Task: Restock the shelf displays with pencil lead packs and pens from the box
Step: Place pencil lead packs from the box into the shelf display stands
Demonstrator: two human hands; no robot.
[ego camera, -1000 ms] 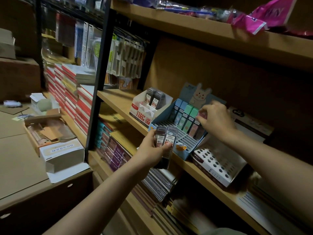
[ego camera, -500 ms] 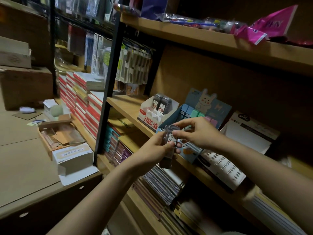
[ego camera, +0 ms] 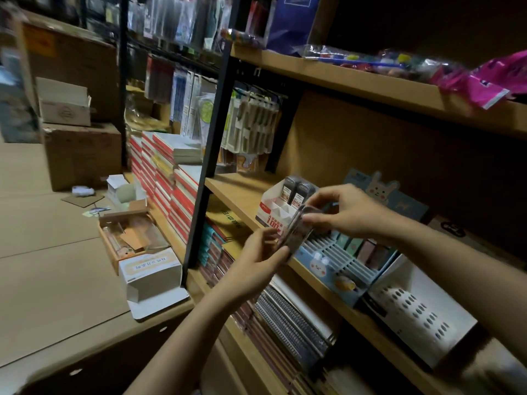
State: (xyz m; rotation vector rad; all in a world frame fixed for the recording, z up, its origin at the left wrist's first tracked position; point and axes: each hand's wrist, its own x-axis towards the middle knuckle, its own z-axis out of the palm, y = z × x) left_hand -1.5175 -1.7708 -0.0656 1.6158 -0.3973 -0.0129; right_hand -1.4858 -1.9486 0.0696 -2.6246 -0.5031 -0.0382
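Observation:
My left hand point(ego camera: 261, 256) grips a small stack of dark pencil lead packs point(ego camera: 298, 230) from below, in front of the middle shelf. My right hand point(ego camera: 346, 213) pinches the top of that stack with thumb and fingers. Just behind stands a white and red display box point(ego camera: 278, 210) with two lead packs point(ego camera: 296, 192) upright in its back row. To its right a blue bunny display tray point(ego camera: 333, 259) holds several pastel packs point(ego camera: 363, 248) in slots. The packs in my hands are blurred.
A white perforated pen stand point(ego camera: 416, 317) sits right of the blue tray. An open white box point(ego camera: 151, 273) and an open wooden box point(ego camera: 128, 238) lie on the cardboard surface at left. Stacked notebooks point(ego camera: 168, 181) fill the lower shelves. Hanging goods point(ego camera: 251, 124) crowd the rack behind.
My right hand left the blue tray and came to the lead packs held by my left hand. Both hands then rose toward the white and red display box.

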